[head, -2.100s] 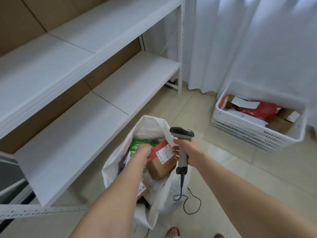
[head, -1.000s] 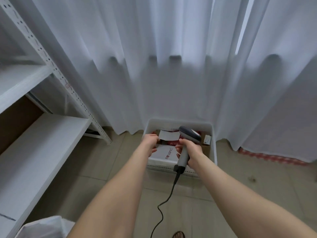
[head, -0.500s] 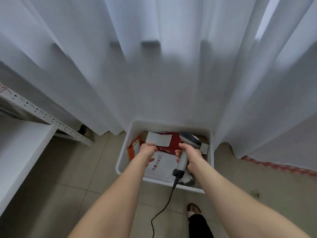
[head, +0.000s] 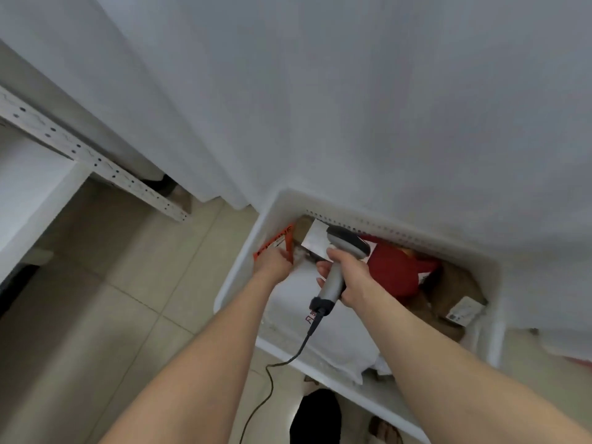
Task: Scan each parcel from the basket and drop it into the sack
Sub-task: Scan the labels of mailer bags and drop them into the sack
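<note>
A white plastic basket (head: 243,251) stands on the floor against the curtain. Inside lie a white mailer bag (head: 333,341), a red bag (head: 394,274), brown boxes (head: 455,283) and an orange parcel (head: 278,240) standing against the left wall. My left hand (head: 272,264) reaches into the basket's left end and takes hold of the orange parcel; its fingers are hidden behind the hand. My right hand (head: 349,274) grips the grey barcode scanner (head: 339,261) over the basket, cable trailing down. The sack is out of view.
White curtains (head: 352,107) hang right behind the basket and drape over its far rim. A white metal shelf rack (head: 89,161) stands at the left. Beige tiled floor (head: 112,283) lies between rack and basket. My leg and foot (head: 317,415) show below.
I turned from the sack to the basket and came closer. My left hand moved from the white mailer to the orange parcel at the basket's left wall. The scanner stayed in my right hand.
</note>
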